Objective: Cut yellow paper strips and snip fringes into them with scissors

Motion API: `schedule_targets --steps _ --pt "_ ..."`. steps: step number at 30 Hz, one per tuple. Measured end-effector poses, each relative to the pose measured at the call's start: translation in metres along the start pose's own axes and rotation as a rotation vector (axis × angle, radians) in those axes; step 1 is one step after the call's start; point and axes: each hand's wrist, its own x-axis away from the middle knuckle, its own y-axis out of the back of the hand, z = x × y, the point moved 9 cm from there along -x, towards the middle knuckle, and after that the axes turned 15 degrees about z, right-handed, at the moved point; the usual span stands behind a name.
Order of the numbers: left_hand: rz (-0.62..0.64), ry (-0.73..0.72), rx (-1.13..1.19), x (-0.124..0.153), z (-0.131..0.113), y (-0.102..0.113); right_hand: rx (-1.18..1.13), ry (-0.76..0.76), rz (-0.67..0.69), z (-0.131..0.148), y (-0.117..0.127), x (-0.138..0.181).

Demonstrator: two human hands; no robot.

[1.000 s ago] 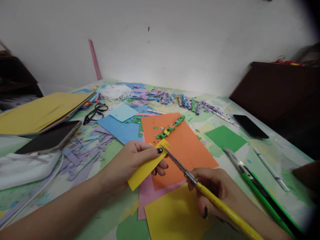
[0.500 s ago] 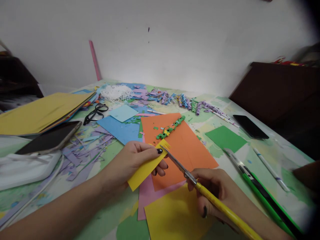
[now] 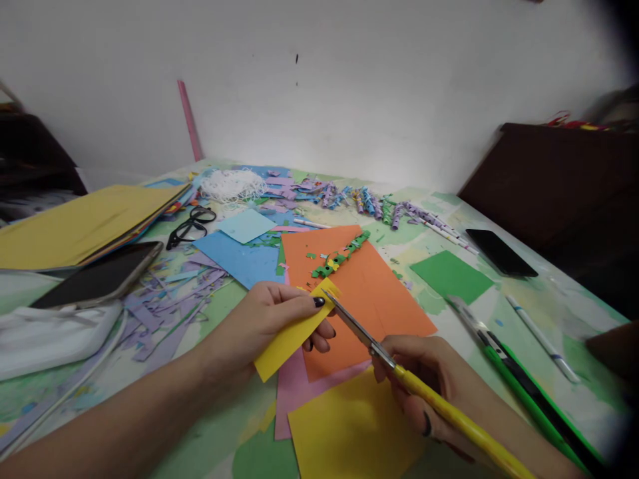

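Behind the green, white and yellow tabletop (image 3: 214, 426) is a plain white wall (image 3: 349, 100). From the head view, the left hand (image 3: 284, 309) pinches a small yellow paper strip (image 3: 292, 336) tight between thumb and fingers, above a big orange paper sheet (image 3: 379, 299). Its right partner, the right hand (image 3: 422, 366), is closed around metal scissors with a long yellow handle (image 3: 417, 386). Their tips touch the strip's far end, near the left thumb. A curly green paper piece (image 3: 354, 246) lies on the orange sheet. A square yellow paper sheet (image 3: 349, 426) is under the right hand. Off to the right lies a green cutter knife (image 3: 519, 379).
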Motion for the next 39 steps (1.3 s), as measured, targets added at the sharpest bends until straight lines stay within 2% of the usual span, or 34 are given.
schedule_targets --steps 5,11,24,39 --pt "0.0 -0.007 0.022 0.0 -0.002 -0.002 -0.028 0.019 -0.023 0.001 0.002 0.001" --pt "0.003 -0.001 0.02 0.001 -0.001 -0.002 -0.159 -0.002 0.051 -0.005 -0.006 -0.001" --pt "0.008 -0.01 0.012 0.0 0.001 0.0 -0.099 -0.011 -0.038 -0.006 0.002 -0.004" --pt "0.012 -0.023 0.024 -0.001 0.0 0.0 -0.036 -0.025 -0.054 0.0 0.004 -0.002"
